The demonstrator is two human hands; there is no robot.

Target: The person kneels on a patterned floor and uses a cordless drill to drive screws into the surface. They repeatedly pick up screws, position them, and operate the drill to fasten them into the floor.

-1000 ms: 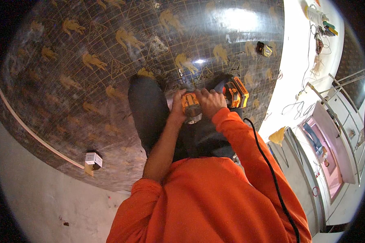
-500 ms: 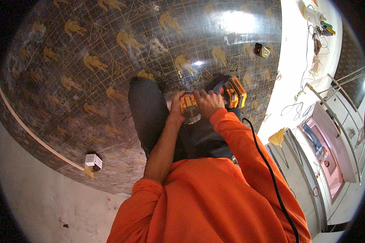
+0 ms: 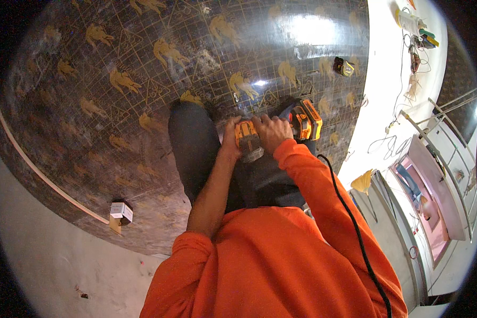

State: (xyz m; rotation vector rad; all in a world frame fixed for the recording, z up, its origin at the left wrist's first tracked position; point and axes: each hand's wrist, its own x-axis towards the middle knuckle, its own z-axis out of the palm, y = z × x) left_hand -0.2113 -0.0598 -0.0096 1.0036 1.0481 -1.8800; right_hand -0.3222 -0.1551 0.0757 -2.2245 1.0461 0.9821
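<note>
I see from above both hands on a yellow and black power tool (image 3: 259,135) with a black cord (image 3: 350,222) that runs down along the right orange sleeve (image 3: 323,185). The right hand (image 3: 270,132) lies over the top of the tool, its fingers curled and pressed together around the yellow body, so the tool is held tight under the palm. The left hand (image 3: 230,140) is at the left side of the same tool; its fingers are mostly hidden behind the tool, so I cannot tell if they are spread or closed, only that the hand touches the housing. Just to the right of the right fingers is the bulky orange and black rear part (image 3: 306,119) of the tool. Under and beyond the fingers is the dark brown glossy panel with golden printed figures and thin grid lines (image 3: 143,106); the tool stands on it. To the left of the left fingers is the dark trouser knee (image 3: 193,143) resting on the panel. Far beyond the right fingers, a small black and yellow tape measure (image 3: 343,66) lies on the panel. Well apart, near the panel's lower left edge, is a small white box (image 3: 121,211).
</note>
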